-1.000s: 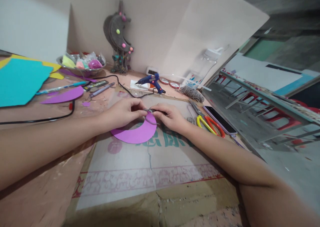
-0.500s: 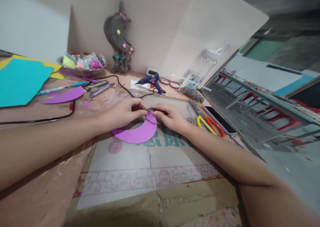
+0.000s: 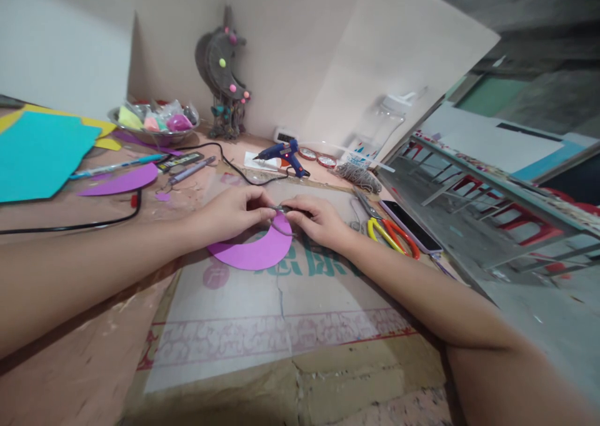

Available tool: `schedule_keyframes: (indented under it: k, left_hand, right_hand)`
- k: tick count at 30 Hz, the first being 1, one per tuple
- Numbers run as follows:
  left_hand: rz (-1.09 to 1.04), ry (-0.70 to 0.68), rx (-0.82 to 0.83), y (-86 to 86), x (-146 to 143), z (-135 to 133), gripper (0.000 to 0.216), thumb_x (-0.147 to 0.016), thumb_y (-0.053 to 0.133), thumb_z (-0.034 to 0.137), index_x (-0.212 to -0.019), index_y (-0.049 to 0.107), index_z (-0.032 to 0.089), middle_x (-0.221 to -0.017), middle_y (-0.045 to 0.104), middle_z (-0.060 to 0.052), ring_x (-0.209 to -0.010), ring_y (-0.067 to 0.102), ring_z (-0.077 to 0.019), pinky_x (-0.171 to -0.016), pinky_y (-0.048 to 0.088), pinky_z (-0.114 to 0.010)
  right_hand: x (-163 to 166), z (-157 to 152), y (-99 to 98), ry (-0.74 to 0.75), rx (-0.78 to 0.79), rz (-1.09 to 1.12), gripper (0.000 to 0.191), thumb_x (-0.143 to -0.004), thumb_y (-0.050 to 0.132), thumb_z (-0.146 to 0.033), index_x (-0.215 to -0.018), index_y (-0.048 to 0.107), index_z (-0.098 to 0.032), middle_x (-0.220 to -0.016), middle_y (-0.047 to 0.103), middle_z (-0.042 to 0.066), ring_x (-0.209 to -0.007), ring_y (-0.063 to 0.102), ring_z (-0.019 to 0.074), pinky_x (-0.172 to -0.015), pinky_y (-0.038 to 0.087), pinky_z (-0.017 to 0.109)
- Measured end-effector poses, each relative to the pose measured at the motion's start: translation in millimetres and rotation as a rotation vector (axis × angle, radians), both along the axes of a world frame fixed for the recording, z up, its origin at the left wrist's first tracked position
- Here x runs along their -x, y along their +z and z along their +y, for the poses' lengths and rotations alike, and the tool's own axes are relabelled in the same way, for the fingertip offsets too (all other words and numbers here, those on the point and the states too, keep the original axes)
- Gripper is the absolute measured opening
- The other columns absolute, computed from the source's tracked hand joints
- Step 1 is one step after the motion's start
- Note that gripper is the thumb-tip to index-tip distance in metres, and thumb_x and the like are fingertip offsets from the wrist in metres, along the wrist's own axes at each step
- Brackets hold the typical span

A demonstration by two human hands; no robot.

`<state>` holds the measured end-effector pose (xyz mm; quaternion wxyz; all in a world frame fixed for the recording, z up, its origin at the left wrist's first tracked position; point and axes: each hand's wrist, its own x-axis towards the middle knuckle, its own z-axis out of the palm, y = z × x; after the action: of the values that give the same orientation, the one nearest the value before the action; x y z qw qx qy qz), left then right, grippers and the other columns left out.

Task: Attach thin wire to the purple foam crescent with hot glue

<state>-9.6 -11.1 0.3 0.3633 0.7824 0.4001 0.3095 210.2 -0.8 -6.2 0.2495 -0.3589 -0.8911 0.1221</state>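
A purple crescent cut-out (image 3: 255, 252) lies under my hands, its curved body toward me and its upper tip between my fingers. Grey yarn (image 3: 282, 227) loops over the crescent close to that tip. My left hand (image 3: 239, 212) is closed, thumb and fingers pinching at the tip from the left. From the right, my right hand (image 3: 316, 218) pinches at the same spot, with the yarn at its fingertips. Exactly which fingers hold the yarn and which the crescent is partly hidden.
Printed paper (image 3: 225, 332) covers the board under my hands. Behind stand a blue glue gun (image 3: 284, 154), a yarn bundle (image 3: 359, 177) and a yarn-wrapped moon ornament (image 3: 220, 70). Scissors (image 3: 389, 229) and a phone (image 3: 411, 226) lie right; turquoise sheets (image 3: 44, 154), pens and a bowl (image 3: 154, 132) left.
Both hands stay at the crescent's tip with only slight finger movement. The yarn loop on the crescent has shifted a little. Nothing was let go.
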Motion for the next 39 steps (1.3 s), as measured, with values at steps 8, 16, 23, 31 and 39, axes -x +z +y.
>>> schedule_keyframes:
  k: [8,16,23,31,39]
  left_hand:
    - [-0.034,-0.006,0.018,-1.4,0.2,0.7,0.017,-0.080,0.057,0.032,-0.080,0.061,0.016,-0.069,0.062,0.000,-0.061,0.054,-0.0124,-0.056,0.040,-0.023]
    - [-0.062,-0.028,0.050,-5.4,0.4,3.9,0.018,-0.080,0.057,0.034,-0.081,0.059,0.016,-0.067,0.060,0.000,-0.057,0.051,-0.0112,-0.053,0.039,-0.023]
    - [-0.078,-0.028,0.049,-7.4,0.1,4.8,0.018,-0.080,0.057,0.034,-0.080,0.059,0.017,-0.067,0.061,0.000,-0.059,0.054,-0.0122,-0.054,0.040,-0.023]
    - [-0.065,-0.023,0.042,-6.9,0.3,5.4,0.018,-0.079,0.057,0.034,-0.081,0.060,0.016,-0.068,0.061,0.000,-0.059,0.053,-0.0119,-0.054,0.040,-0.022]
    - [-0.062,-0.023,0.045,-5.9,0.0,4.1,0.016,-0.080,0.057,0.032,-0.080,0.059,0.015,-0.066,0.060,0.001,-0.056,0.050,-0.0101,-0.053,0.038,-0.021]
  right_hand:
    - [0.7,-1.2,0.4,-0.010,0.029,0.026,0.031,-0.090,0.047,-0.036,-0.109,0.066,-0.020,-0.099,0.070,0.005,-0.093,0.064,0.0185,-0.084,0.048,0.032]
    - [0.4,-0.5,-0.7,-0.003,0.017,0.029,0.031,-0.091,0.047,-0.035,-0.110,0.066,-0.019,-0.098,0.070,0.006,-0.091,0.064,0.0181,-0.083,0.048,0.032]
    - [0.0,0.6,-1.2,0.003,0.008,0.027,0.032,-0.091,0.046,-0.036,-0.110,0.066,-0.018,-0.096,0.070,0.006,-0.090,0.064,0.0182,-0.081,0.048,0.031]
    - [0.5,0.5,-1.2,0.001,-0.009,0.015,0.032,-0.092,0.044,-0.036,-0.110,0.065,-0.018,-0.095,0.069,0.006,-0.087,0.063,0.0167,-0.078,0.047,0.029]
    - [1.9,-0.8,0.0,-0.033,0.000,0.023,0.032,-0.092,0.043,-0.034,-0.109,0.066,-0.020,-0.098,0.069,0.005,-0.090,0.063,0.0174,-0.080,0.047,0.030]
